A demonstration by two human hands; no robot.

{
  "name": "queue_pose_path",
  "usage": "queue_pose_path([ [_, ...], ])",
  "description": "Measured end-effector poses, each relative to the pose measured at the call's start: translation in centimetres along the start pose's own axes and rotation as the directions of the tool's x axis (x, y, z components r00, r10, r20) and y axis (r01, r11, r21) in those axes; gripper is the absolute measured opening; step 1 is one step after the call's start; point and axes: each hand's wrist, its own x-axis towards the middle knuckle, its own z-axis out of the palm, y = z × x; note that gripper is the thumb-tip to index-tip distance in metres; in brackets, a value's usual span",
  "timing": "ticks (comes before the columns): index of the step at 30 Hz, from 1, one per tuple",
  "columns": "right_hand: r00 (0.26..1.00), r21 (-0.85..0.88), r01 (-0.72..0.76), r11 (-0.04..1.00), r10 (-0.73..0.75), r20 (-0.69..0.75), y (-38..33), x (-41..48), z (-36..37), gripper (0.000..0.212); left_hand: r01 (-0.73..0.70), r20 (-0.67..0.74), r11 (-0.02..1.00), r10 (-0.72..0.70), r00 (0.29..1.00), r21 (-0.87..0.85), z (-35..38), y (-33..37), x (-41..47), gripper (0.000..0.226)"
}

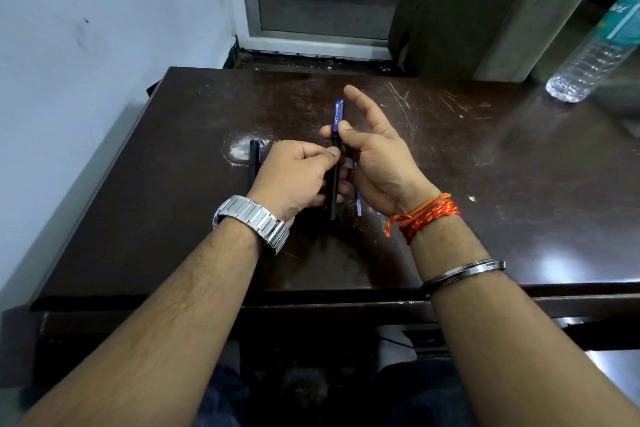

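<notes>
Head view: both hands meet over a dark table [485, 184].
Left hand [294, 173]: nearer, curled round the black lower barrel of the pen [333, 191].
Right hand [377, 163]: thumb and finger pinch its blue far end, other fingers splayed.
Pen axis: points away from the person.

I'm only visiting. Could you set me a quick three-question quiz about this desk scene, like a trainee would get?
1. True or false: the left hand and the right hand both hold the blue pen.
2. Which wrist wears the metal watch? A) left B) right
3. Fill in: the plastic water bottle sits near the table's far ____ corner.

Key: 1 true; 2 A; 3 right.
</notes>
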Motion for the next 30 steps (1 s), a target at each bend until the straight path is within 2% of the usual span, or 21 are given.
queue_pose_path([
  [8,0.998,0.011,-0.036,0.999,0.036,0.056,-0.1,-0.3,0.0,0.04,0.079,0.096,0.986,-0.066,0.993,-0.146,0.5,0.7,-0.8,0.027],
  [13,0.999,0.016,-0.017,1.0,0.016,0.031,0.2,-0.2,0.2,0.04,0.131,0.066,0.963,-0.119,0.991,-0.235,0.5,0.7,-0.6,0.032],
  [17,1.0,0.018,0.002,1.0,-0.002,0.019,0.5,-0.1,0.3,0.037,0.102,0.061,0.98,-0.092,0.994,-0.174,0.3,0.7,-0.3,0.028],
  [22,0.999,-0.027,0.036,0.999,-0.036,0.003,0.6,0.2,0.2,0.038,0.006,0.014,1.0,-0.006,1.0,0.024,0.1,0.1,-0.1,0.01],
  [30,0.999,-0.045,0.047,0.998,-0.047,0.007,0.5,0.2,0.1,0.038,0.012,-0.053,0.999,-0.01,0.999,0.046,-0.7,0.1,0.4,0.012],
])
